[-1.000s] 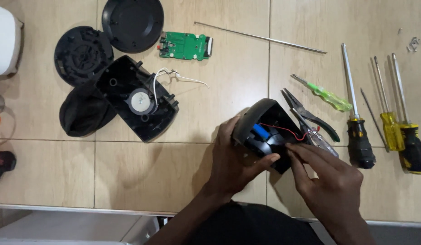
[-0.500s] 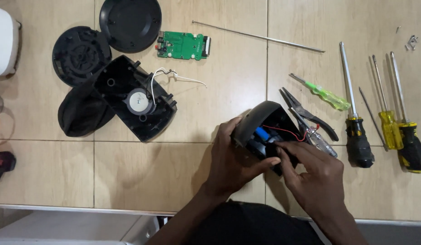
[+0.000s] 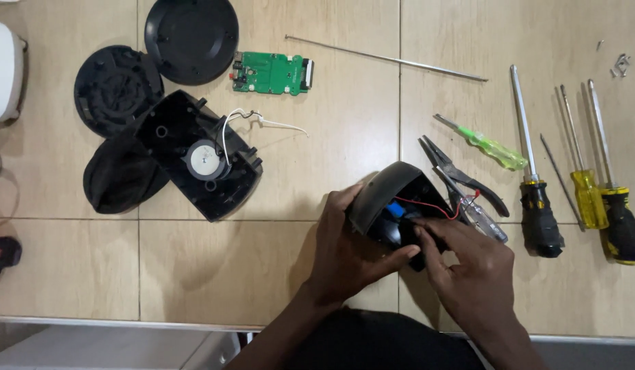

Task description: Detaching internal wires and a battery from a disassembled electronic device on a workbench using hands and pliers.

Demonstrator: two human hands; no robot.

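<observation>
My left hand (image 3: 348,250) grips a black curved plastic housing (image 3: 388,192) from its left side, thumb across its open face. Inside the housing I see a blue cylindrical part (image 3: 400,209) and a thin red wire (image 3: 441,209). My right hand (image 3: 468,264) reaches in from the right, with its fingertips pinching something small and dark inside the housing near the blue part. Both hands work just above the tan tiled surface (image 3: 263,260).
Long-nose pliers (image 3: 461,175) lie right beside the housing. Several screwdrivers (image 3: 537,205) lie at the right. A green circuit board (image 3: 269,73), a long metal rod (image 3: 393,59), a black speaker shell (image 3: 197,157) and round black covers (image 3: 191,38) lie further left and back.
My right fingers have slid further left into the housing. The housing stays gripped in my left hand, and the view has shifted slightly.
</observation>
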